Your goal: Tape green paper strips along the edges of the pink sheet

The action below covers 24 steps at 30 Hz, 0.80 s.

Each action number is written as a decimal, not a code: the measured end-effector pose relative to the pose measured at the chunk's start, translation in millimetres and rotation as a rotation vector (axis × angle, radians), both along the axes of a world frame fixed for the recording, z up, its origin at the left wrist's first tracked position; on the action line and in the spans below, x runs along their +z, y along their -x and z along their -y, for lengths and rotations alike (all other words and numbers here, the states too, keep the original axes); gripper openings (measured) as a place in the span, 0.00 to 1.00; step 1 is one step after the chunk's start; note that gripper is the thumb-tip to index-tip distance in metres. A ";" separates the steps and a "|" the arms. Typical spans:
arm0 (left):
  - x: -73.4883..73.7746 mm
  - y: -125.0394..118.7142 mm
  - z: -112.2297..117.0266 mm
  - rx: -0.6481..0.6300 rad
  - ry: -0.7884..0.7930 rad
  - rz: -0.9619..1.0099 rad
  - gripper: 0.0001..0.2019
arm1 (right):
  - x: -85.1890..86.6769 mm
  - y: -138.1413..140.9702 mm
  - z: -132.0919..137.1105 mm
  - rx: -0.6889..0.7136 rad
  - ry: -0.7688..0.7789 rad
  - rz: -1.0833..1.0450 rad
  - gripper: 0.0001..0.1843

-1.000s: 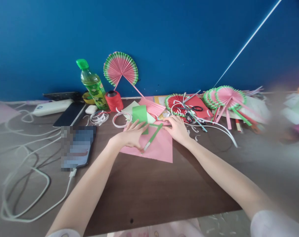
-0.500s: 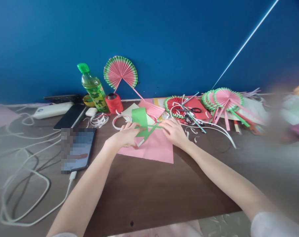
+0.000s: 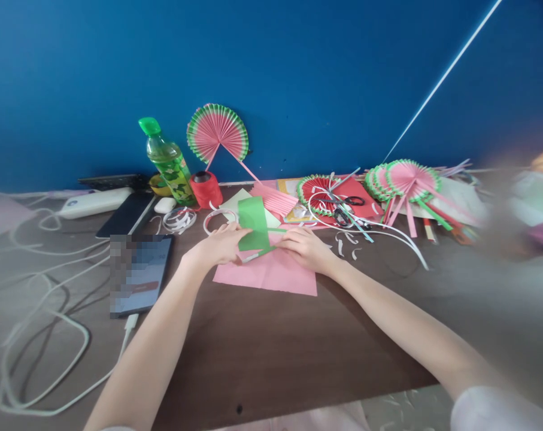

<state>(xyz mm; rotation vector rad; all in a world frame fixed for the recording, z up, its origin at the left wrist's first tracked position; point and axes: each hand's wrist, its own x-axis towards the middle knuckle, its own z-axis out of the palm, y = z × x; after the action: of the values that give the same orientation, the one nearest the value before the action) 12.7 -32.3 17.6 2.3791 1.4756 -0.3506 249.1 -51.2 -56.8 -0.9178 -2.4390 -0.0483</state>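
Probably a home craft desk [image 3: 271, 353], strewn with paper fans [image 3: 408, 178].

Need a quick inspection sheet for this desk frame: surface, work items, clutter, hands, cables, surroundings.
Surface: dark wooden table, crowded along the back.
Work items: green paper over pink sheet.
Clutter: paper fans, scissors, red thread spool, green bottle, phone.
Hands: left hand and right hand both grip the green paper.
Cables: white cable looped at left, plugged into phone.
Surroundings: blue wall; right edge blurred.
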 end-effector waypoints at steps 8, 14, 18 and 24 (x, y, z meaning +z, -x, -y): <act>-6.7 5.2 -5.0 -0.014 -0.012 0.067 0.39 | -1.1 -4.4 -3.9 0.031 0.007 -0.020 0.14; 3.0 7.5 -6.1 0.046 -0.052 0.196 0.22 | -6.5 -7.0 -6.1 0.076 -0.014 -0.011 0.16; 10.1 17.2 -6.6 0.180 -0.227 0.249 0.13 | -8.4 -7.6 -6.9 0.097 -0.032 -0.066 0.14; 2.9 37.4 -15.9 0.266 -0.225 0.161 0.12 | -4.6 -5.9 -2.9 0.090 -0.020 -0.100 0.12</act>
<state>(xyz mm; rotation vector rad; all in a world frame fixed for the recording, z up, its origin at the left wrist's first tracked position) -24.7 -16.4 20.5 2.2682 1.8036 0.0727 255.0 -48.3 -61.5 -0.7815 -2.3799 0.0053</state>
